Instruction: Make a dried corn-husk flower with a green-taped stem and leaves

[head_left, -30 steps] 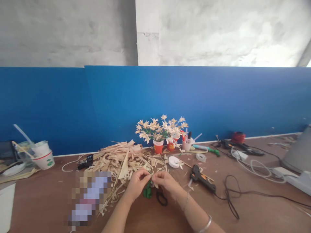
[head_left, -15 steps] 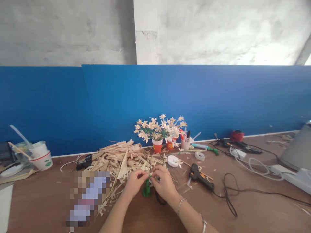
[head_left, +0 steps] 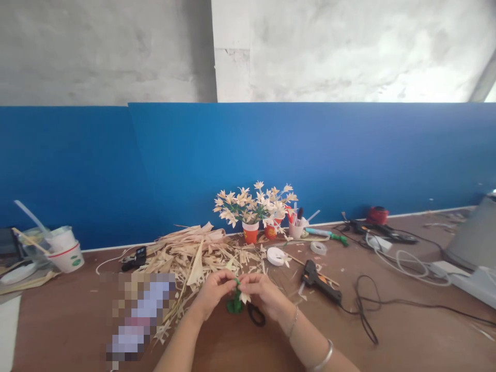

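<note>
My left hand [head_left: 212, 296] is closed in a pinch on a narrow green strip, probably tape, above the middle of the table. The fingertips of my right hand [head_left: 267, 293] meet it there, pinching a small artificial flower whose pale, pointed petals [head_left: 245, 297] hang below the fingers. Just beneath the hands is a bunched green strip [head_left: 234, 306]; whether it joins the piece in my fingers I cannot tell. A black loop [head_left: 256, 314], its kind unclear, lies beside my right hand.
Dried pale husk strips [head_left: 205, 248] heap behind my left hand. Red cups [head_left: 250, 235] hold finished-looking flowers. Rightward lie a white tape roll [head_left: 275, 256], a glue gun [head_left: 321, 283] with its black cord, and white cables [head_left: 411, 274]. A paper cup [head_left: 70, 258] stands far left.
My right hand has turned and flattened, its fingers now pointing left. The pale flower has come into view under them, and the black loop shows more fully.
</note>
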Demonstrator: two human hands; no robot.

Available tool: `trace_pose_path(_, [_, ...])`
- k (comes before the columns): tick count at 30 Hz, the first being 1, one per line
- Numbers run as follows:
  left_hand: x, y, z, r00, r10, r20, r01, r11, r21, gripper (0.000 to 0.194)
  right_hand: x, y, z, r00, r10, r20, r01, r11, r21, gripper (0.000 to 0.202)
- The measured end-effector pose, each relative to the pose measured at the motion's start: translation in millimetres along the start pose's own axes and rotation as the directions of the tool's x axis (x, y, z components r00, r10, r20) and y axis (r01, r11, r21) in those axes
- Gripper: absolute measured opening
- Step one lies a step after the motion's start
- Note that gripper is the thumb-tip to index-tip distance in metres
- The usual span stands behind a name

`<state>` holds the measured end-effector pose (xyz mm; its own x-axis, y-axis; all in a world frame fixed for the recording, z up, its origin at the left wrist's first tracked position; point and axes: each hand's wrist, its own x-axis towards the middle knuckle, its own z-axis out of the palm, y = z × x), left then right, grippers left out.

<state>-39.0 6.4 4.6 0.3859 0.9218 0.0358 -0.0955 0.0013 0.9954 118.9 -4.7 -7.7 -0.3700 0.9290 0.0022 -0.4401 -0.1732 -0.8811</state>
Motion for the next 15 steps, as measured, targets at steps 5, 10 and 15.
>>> trace_pose_path(5, [3.3, -6.1, 0.2, 0.987, 0.135, -0.088, -0.136, 0.991, -0.009, 0.018, 1.8, 1.8, -3.0, 1.000, -0.006, -0.025, 0.005, 0.999, -0.044, 0.014])
trace_pose_path(10, [4.7, -4.6, 0.6, 0.972, 0.223, -0.074, -0.215, 0.971, 0.106, 0.009, 3.3, 2.1, -1.1, 0.992, -0.089, -0.086, 0.078, 0.989, -0.125, 0.017])
trace_pose_path(15, [7.1, -5.7, 4.5, 0.957, 0.266, -0.115, -0.245, 0.955, 0.165, 0.014, 5.0, -0.6, -2.9, 0.946, -0.298, -0.131, 0.221, 0.883, -0.415, 0.020])
